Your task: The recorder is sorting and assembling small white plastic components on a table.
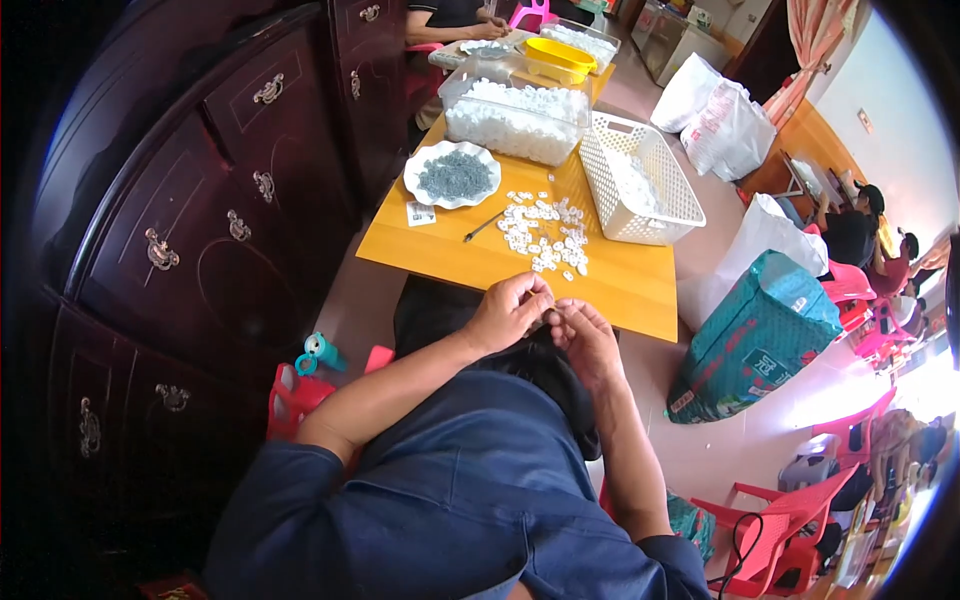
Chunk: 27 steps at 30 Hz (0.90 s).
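Note:
My left hand (508, 312) and my right hand (583, 335) meet fingertip to fingertip just in front of the near edge of the yellow wooden table (620, 285). Both pinch a tiny piece between them; it is too small to make out clearly. On the table just beyond lies a loose heap of small white plastic parts (545, 235). A white plate of small grey parts (455, 175) sits to the far left, with a thin metal tool (484, 226) lying beside the heap.
A white lattice basket (640, 180) and a clear tub of white parts (515, 120) stand further back, a yellow tray (557, 55) behind. A dark wooden cabinet (210, 220) lines the left. A teal sack (755, 335), white bags, red chairs and other people are at right.

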### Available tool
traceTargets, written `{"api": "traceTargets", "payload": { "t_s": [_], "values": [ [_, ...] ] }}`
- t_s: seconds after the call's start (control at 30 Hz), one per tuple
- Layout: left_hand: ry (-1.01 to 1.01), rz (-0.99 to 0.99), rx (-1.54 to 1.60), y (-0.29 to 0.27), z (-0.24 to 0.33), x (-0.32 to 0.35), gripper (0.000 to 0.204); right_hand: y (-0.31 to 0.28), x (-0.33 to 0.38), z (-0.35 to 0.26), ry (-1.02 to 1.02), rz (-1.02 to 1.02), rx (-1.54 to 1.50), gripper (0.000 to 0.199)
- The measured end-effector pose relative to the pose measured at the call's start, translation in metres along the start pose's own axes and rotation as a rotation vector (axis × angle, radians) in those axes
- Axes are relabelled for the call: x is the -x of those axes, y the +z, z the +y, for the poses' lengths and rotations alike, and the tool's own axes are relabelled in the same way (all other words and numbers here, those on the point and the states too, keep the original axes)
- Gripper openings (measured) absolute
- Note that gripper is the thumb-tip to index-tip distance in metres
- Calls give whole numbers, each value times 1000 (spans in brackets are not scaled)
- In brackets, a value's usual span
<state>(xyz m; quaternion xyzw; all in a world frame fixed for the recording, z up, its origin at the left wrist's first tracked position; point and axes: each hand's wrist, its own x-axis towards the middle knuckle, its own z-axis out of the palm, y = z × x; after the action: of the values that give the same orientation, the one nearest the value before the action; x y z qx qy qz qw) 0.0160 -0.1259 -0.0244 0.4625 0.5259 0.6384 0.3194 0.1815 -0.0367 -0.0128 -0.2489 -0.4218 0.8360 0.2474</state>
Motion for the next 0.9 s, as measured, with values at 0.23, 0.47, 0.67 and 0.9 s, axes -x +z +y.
{"api": "traceTargets", "payload": {
  "t_s": [0.23,0.47,0.67,0.9],
  "values": [
    [-17,-25,-4,-5,0,6,13,-8,-2,8,23,-104,3,12],
    [-15,-106,7,-7,-3,8,18,-11,-6,20,-10,-64,187,14],
    [-46,-105,-9,-6,-4,9,19,-8,-5,19,-26,-40,246,14],
    [35,-132,-182,-9,-8,7,16,-9,-4,17,-103,-38,321,12]
  ]
}}
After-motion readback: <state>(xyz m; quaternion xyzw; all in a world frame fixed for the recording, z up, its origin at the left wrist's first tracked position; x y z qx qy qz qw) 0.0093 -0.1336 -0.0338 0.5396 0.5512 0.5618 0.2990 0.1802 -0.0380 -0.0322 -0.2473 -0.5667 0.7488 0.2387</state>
